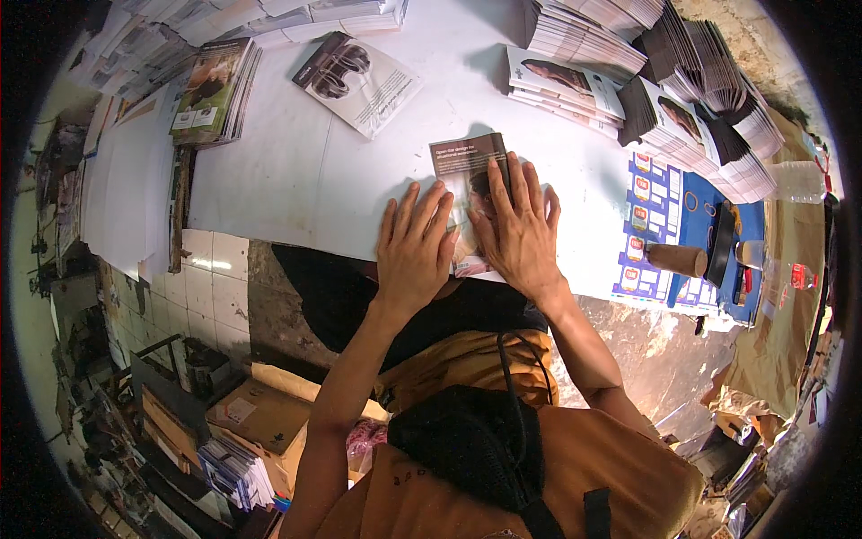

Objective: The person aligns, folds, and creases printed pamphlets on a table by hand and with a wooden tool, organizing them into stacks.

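A folded printed leaflet (462,154) with a brown top band lies near the table's front edge, in front of me. My right hand (523,232) rests flat on its right side, fingers stretched out and a little apart. At its left edge lies my left hand (413,241), palm down with the fingers extended, its thumb side touching or covering the paper. Much of the leaflet is hidden under both hands. Farther off to the left, a leaflet with headphones on its cover (355,81) lies alone on the white tabletop (296,171).
Stacked leaflets (579,45) line the far right, beside more piles (669,126). A green-covered stack (211,94) stands at left. At the right end are a printed blue sheet (639,220), a brown cylinder (678,259) and plastic bottles (797,182). Cardboard boxes (260,413) sit below left.
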Available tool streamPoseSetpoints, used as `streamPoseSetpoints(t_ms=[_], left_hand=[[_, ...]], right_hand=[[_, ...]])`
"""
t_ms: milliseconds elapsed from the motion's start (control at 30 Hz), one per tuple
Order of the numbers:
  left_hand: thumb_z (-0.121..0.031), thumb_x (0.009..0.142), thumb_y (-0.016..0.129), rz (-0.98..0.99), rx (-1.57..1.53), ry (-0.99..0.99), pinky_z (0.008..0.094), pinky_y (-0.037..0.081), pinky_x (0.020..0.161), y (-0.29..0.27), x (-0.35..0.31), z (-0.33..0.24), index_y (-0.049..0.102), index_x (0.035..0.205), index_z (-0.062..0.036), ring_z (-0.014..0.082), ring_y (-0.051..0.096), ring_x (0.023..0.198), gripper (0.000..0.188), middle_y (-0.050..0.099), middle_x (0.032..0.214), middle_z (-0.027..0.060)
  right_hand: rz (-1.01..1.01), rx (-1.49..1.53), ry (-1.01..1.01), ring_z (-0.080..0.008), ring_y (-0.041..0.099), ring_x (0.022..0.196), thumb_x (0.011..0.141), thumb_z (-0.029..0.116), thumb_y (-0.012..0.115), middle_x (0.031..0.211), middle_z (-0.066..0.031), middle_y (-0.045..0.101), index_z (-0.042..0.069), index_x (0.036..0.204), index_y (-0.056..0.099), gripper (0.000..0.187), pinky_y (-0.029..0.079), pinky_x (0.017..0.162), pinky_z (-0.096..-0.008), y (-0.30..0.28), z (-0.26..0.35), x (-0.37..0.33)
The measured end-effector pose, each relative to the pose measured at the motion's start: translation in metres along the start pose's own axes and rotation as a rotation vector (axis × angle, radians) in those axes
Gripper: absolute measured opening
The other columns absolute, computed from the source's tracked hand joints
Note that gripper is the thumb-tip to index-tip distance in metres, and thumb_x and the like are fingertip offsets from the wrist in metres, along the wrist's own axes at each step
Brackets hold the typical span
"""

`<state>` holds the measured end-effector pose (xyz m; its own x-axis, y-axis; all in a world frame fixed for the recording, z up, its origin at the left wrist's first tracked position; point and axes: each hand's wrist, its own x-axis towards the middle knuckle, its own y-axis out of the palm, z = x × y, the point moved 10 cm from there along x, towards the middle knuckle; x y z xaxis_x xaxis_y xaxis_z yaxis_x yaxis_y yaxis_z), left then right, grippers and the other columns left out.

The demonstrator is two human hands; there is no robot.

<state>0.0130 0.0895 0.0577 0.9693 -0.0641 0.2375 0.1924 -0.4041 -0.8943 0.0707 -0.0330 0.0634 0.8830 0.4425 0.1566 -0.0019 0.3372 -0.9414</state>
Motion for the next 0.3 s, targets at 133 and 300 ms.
streamPoseSetpoints(t_ms=[133,300], left_hand=[[-0.026,0.1,0.049,-0.006,0.0,0.0,0.0563,0.025,0.117,0.0007,-0.0006,0.0007,0.053,0.14,-0.0072,0.0336,0.035,0.143,0.045,0.045,0.152,0.0086],[-0.027,0.1,0.049,0.007,0.023,0.008,0.0565,0.025,0.118,0.0023,-0.0016,0.0,0.052,0.142,-0.0113,0.0343,0.035,0.144,0.044,0.042,0.153,0.0082]], right_hand=[[0.007,-0.001,0.0,-0.0392,0.027,0.147,0.096,0.041,0.056,0.16,-0.0165,0.029,0.014,0.156,0.03,0.071,0.02,0.114,-0.0609,0.0003,0.0004,0.0002],[0.019,-0.013,0.001,-0.0387,0.026,0.147,0.096,0.042,0.056,0.161,-0.016,0.027,0.015,0.157,0.029,0.071,0.019,0.115,-0.0606,0.0016,0.0,0.0004]])
